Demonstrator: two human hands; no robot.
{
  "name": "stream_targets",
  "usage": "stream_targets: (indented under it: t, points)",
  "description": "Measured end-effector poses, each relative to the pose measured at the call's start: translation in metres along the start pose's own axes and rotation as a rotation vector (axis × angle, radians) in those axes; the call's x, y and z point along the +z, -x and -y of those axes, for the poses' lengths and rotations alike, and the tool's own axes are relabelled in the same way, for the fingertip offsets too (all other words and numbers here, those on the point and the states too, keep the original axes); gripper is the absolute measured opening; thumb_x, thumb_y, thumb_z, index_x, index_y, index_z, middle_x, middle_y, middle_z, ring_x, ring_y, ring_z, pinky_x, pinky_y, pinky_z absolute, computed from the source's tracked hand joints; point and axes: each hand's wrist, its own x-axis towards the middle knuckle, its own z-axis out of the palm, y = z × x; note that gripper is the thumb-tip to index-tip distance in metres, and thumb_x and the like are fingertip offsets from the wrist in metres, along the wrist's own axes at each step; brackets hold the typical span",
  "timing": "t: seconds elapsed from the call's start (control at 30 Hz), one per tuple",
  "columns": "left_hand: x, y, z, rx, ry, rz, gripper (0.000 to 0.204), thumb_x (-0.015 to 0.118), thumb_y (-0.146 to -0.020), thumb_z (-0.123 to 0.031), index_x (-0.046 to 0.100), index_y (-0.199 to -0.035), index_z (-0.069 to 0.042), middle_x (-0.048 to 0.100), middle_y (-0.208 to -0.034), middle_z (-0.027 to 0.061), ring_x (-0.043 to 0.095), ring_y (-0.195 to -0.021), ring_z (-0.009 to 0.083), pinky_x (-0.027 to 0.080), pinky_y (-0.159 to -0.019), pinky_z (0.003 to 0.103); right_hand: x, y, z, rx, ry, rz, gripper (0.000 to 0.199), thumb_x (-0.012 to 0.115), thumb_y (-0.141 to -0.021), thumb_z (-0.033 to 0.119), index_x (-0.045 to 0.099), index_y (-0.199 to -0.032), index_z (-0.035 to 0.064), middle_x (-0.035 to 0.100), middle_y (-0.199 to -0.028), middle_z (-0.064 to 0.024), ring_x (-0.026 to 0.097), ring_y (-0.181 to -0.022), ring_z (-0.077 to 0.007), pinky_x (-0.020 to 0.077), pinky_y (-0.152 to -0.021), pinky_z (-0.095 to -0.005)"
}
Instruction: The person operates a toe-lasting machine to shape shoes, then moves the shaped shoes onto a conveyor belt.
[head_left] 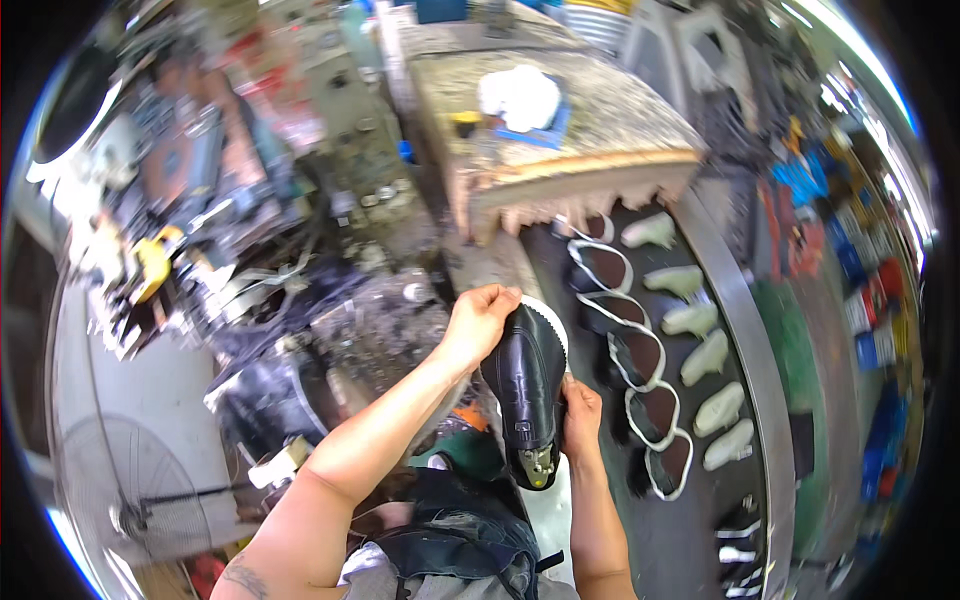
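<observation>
Both of my hands hold a black leather shoe [525, 375] in front of me, with its rounded end pointing away. My left hand [482, 320] is closed on the far left edge, thumb and fingers pinching it. On the near right side, my right hand [580, 412] grips the edge, thumb upward. A white rim [546, 322] curves round the shoe's far right edge. At the near end a greenish metal and plastic part [538, 465] shows inside the opening. The shoe's underside is hidden.
To the right runs a dark conveyor belt [640, 530] carrying several white-rimmed soles [650, 410] and pale shoe-shaped pieces [690, 320]. Its tunnel-like housing [600, 165] has a fringed opening and a white cloth [520, 97] on top. Cluttered machinery [370, 330] and a fan [130, 500] stand left.
</observation>
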Motion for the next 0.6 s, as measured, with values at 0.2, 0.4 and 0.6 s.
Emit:
stream_targets:
  t: [0.2, 0.4, 0.6]
  points:
    - [-0.174, 0.052, -0.071, -0.192, -0.048, -0.053, 0.032, 0.071, -0.078, -0.009, 0.048, -0.056, -0.01, 0.05, -0.057, -0.0022, 0.046, -0.052, 0.0069, 0.04, -0.051, 0.027, 0.152, -0.027, -0.054, -0.011, 0.415, 0.165, 0.036, 0.061, -0.092, 0.01, 0.055, -0.057, 0.0059, 0.049, -0.061, 0.0083, 0.037, -0.056, -0.0022, 0.0291, -0.051, -0.0238]
    - [-0.333, 0.114, -0.048, 0.322, 0.625, -0.552, 0.034, 0.05, -0.099, -0.036, 0.063, -0.092, -0.006, 0.067, -0.088, 0.0056, 0.06, -0.074, 0.0123, 0.049, -0.069, 0.029, 0.32, -0.003, -0.088, 0.061, 0.385, 0.443, 0.029, 0.061, -0.091, 0.009, 0.061, -0.063, 0.0046, 0.053, -0.064, 0.0065, 0.043, -0.057, -0.0027, 0.0324, -0.051, -0.0219]
    - [-0.384, 0.154, 0.013, 0.348, 0.875, -0.795, 0.028, 0.054, -0.099, -0.034, 0.062, -0.091, -0.009, 0.064, -0.088, 0.0021, 0.06, -0.081, 0.0124, 0.049, -0.075, 0.03, 0.432, -0.012, -0.148, 0.286, 0.164, 0.344, 0.028, 0.058, -0.088, 0.006, 0.058, -0.061, 0.0027, 0.055, -0.061, 0.0011, 0.046, -0.05, -0.0064, 0.036, -0.046, -0.0246]
